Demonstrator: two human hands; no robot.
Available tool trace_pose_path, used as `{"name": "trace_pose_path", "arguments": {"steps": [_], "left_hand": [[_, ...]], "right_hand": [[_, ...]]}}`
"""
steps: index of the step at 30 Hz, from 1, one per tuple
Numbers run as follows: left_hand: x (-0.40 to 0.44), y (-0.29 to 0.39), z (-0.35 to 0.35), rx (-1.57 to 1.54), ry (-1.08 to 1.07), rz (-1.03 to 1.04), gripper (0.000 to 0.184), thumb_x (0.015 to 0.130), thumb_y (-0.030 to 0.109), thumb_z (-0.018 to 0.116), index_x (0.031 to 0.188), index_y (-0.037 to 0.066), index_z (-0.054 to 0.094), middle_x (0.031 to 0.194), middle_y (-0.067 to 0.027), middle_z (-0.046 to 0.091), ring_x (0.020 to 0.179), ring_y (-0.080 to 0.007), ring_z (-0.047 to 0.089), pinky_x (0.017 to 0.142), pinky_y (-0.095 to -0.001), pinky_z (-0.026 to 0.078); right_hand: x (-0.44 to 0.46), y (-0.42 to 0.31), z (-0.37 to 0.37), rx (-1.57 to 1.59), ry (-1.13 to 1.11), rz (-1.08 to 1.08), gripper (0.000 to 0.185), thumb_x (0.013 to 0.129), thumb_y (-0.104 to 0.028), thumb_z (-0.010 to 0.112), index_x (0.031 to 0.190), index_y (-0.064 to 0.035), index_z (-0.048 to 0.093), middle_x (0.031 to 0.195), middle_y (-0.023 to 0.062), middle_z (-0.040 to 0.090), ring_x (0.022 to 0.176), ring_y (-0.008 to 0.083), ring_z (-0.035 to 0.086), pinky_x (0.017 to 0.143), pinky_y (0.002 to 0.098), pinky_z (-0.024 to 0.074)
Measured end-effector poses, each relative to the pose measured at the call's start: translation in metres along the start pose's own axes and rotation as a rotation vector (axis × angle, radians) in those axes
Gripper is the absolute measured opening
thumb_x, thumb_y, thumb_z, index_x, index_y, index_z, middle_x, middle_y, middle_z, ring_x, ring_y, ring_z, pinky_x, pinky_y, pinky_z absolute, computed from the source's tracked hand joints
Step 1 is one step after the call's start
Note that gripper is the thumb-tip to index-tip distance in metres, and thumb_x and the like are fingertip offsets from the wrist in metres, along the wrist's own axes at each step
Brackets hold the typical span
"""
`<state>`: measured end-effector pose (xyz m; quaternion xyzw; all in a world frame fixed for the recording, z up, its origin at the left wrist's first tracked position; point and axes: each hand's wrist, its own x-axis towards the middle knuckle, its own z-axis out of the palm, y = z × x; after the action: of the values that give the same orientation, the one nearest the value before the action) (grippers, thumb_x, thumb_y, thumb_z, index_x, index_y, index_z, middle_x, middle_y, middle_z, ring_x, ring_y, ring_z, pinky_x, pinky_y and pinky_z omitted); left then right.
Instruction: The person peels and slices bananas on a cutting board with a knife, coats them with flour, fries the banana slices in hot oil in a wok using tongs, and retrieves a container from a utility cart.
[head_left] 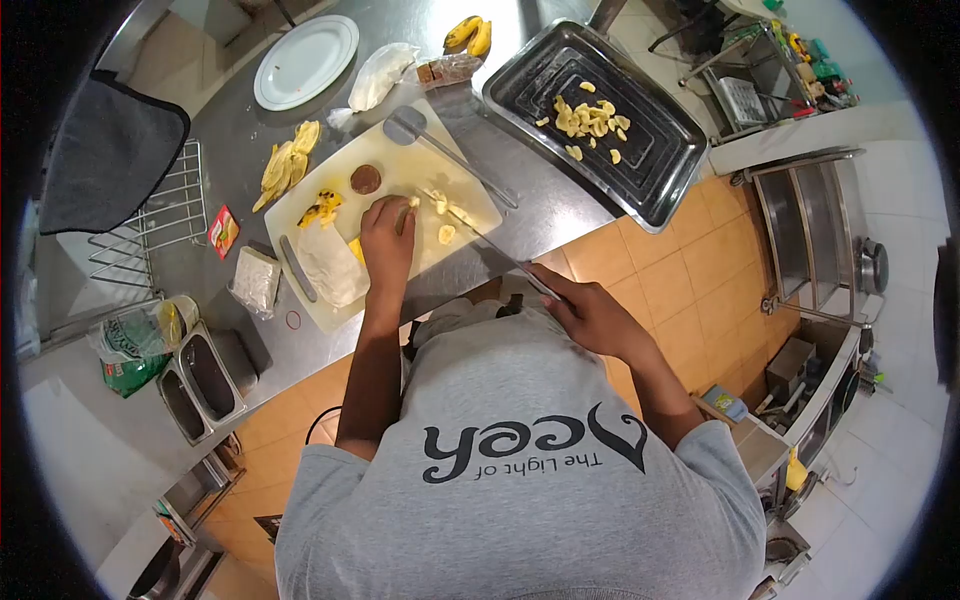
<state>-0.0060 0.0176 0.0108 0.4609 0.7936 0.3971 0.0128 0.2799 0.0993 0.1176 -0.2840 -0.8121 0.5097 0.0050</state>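
Note:
My left hand [387,240] is closed around a small piece of peeled banana [414,202] on the pale cutting board [460,186]. In my right hand [580,312] is the handle of a knife [490,246], its blade reaching across the board beside the left fingers. Cut banana slices [446,234] lie next to the blade. Left of my left hand are a stack of thin white sheets [332,262], a spotted banana peel [320,210] and a brown disc [366,179]. A long metal utensil [465,165] lies across the board's far right side.
A black metal tray [655,150] holds several banana slices. Behind the board are a white plate [306,62], a plastic bag [383,77], a packet of brown discs [447,70] and bananas [468,36]. Peels [288,165], a wrapped white block [256,280] and metal containers [210,375] are at left.

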Motion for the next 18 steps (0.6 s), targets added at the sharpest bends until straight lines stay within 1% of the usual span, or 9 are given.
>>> {"name": "trace_pose_path", "arguments": {"steps": [2, 5, 8, 11, 14, 17, 18], "left_hand": [[-0.001, -0.001, 0.0, 0.004, 0.006, 0.011, 0.018, 0.078, 0.004, 0.067, 0.096, 0.004, 0.066, 0.099, -0.0123, 0.065, 0.091, -0.031, 0.059, 0.08, -0.0393, 0.048], [-0.001, 0.0, 0.0, 0.003, 0.03, 0.008, 0.014, 0.078, 0.004, 0.067, 0.092, 0.004, 0.067, 0.096, -0.0111, 0.066, 0.09, -0.0298, 0.061, 0.079, -0.0381, 0.048], [-0.002, -0.001, 0.001, 0.036, 0.046, 0.02, 0.014, 0.078, 0.004, 0.069, 0.092, 0.005, 0.068, 0.094, -0.0106, 0.068, 0.089, -0.0283, 0.063, 0.079, -0.0369, 0.049], [-0.003, -0.004, 0.005, 0.044, 0.061, 0.024, 0.015, 0.078, 0.004, 0.069, 0.093, 0.004, 0.068, 0.096, -0.0108, 0.068, 0.089, -0.0282, 0.063, 0.079, -0.0369, 0.05], [-0.005, -0.005, 0.006, 0.051, 0.07, 0.029, 0.015, 0.078, 0.004, 0.069, 0.093, 0.004, 0.068, 0.096, -0.0108, 0.068, 0.09, -0.0282, 0.063, 0.08, -0.0369, 0.05], [-0.005, -0.003, 0.006, 0.052, 0.063, 0.015, 0.015, 0.078, 0.004, 0.069, 0.093, 0.004, 0.068, 0.096, -0.0106, 0.068, 0.09, -0.028, 0.063, 0.08, -0.0368, 0.05], [-0.006, -0.003, 0.006, 0.049, 0.068, 0.016, 0.015, 0.078, 0.004, 0.069, 0.093, 0.004, 0.067, 0.096, -0.0106, 0.068, 0.09, -0.028, 0.063, 0.08, -0.0368, 0.05]], "right_hand": [[0.011, 0.0, 0.003, 0.044, -0.009, -0.049, 0.045, 0.096, -0.019, 0.048, 0.14, -0.0134, 0.041, 0.097, 0.0221, 0.065, 0.079, 0.0373, 0.065, 0.075, 0.0388, 0.0493], [0.02, 0.004, 0.007, -0.002, -0.108, 0.044, 0.045, 0.096, -0.02, 0.047, 0.139, -0.0133, 0.041, 0.104, 0.0254, 0.064, 0.087, 0.0422, 0.064, 0.08, 0.0437, 0.0501], [0.021, 0.007, 0.011, -0.008, -0.058, -0.004, 0.045, 0.095, -0.02, 0.047, 0.139, -0.0131, 0.041, 0.097, 0.0258, 0.064, 0.081, 0.0441, 0.063, 0.078, 0.0462, 0.05], [0.022, 0.002, 0.009, -0.021, -0.064, 0.014, 0.045, 0.095, -0.019, 0.047, 0.139, -0.0132, 0.041, 0.094, 0.0256, 0.065, 0.081, 0.0441, 0.062, 0.077, 0.0477, 0.0495], [0.031, 0.009, 0.015, -0.051, -0.058, -0.006, 0.045, 0.095, -0.018, 0.046, 0.14, -0.0135, 0.04, 0.095, 0.0258, 0.064, 0.083, 0.044, 0.062, 0.076, 0.0482, 0.0492], [0.04, 0.008, 0.017, -0.075, -0.083, 0.002, 0.047, 0.097, -0.02, 0.047, 0.142, -0.014, 0.037, 0.098, 0.025, 0.063, 0.079, 0.0403, 0.063, 0.075, 0.0419, 0.0482], [0.041, 0.01, 0.019, -0.055, -0.067, -0.017, 0.047, 0.097, -0.02, 0.047, 0.142, -0.0137, 0.037, 0.097, 0.0254, 0.063, 0.078, 0.0404, 0.062, 0.074, 0.042, 0.0481]]}}
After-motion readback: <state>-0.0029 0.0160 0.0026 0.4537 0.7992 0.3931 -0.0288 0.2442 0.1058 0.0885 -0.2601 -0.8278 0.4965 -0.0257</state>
